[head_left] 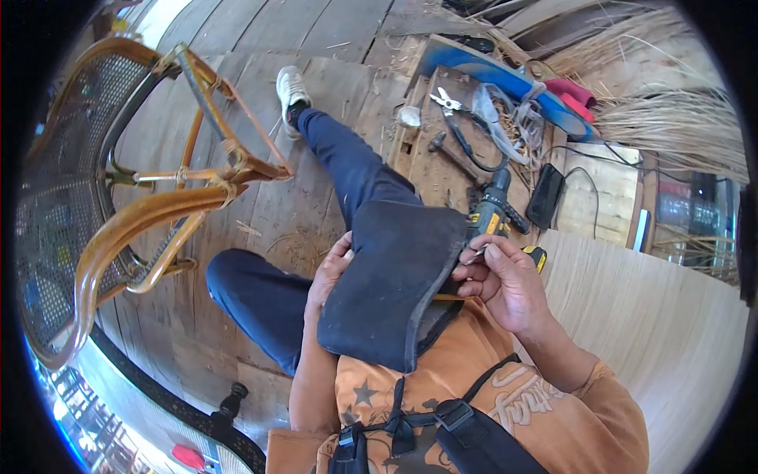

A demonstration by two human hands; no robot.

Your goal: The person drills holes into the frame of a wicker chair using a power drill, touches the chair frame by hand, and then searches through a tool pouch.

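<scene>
A dark, flat pad [391,276] lies over my lap, with a folded edge on its right side. At its left edge is my left hand [330,271], closed on the pad, with some fingers hidden by it. My right hand [505,280] is raised beside the pad's right edge, thumb and fingertips pinched together on something small that I cannot make out. A thin orange-yellow strip [448,298] shows below the right fingers, by the folded edge.
A rattan chair frame [158,209] with woven mesh lies at the left. Ahead to the right, a wooden board [410,170] bears pliers [458,130], a hammer [458,156] and a drill [491,205]. A phone [545,196], a blue panel [505,79] and fibre bundles [671,126] are farther right.
</scene>
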